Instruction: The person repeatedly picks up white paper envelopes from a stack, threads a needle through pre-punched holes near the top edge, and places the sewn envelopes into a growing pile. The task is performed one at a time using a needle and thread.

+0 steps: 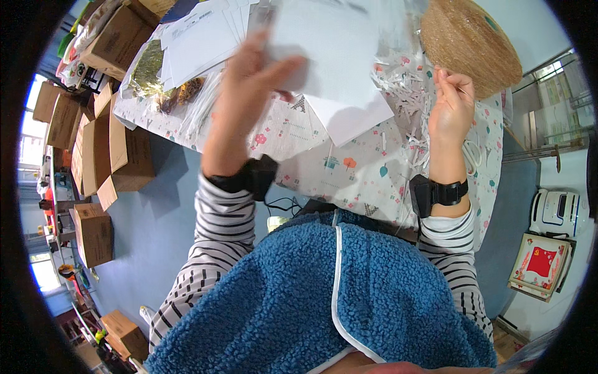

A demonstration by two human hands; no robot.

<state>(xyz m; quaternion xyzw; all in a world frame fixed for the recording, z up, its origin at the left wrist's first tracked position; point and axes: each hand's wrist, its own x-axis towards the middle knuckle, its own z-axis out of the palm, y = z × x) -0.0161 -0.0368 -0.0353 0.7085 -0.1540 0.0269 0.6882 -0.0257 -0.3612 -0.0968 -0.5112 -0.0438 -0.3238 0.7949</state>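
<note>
My left hand (pixel 252 78) is smeared by motion at the left edge of a pale, see-through plastic bag or sheet (pixel 327 47). Its thumb stretches over that edge, but the blur hides whether the fingers grip it. Under the bag, a white paper sheet (pixel 352 118) lies on the patterned tablecloth (pixel 299 159). Farther right, my right hand (pixel 451 103) is raised with the fingertips pinched together; a thin pale sliver shows by them, too small to name. Loose white strips (pixel 405 93) are scattered just left of this hand.
A big brown roll (pixel 473 47) wrapped in film stands at the far right of the table. White printed sheets (pixel 202 37) fan out at the far left, beside a gold foil packet (pixel 148 68). Cardboard boxes (pixel 131 153) stand on the floor at left. A white cable (pixel 471 156) lies at right.
</note>
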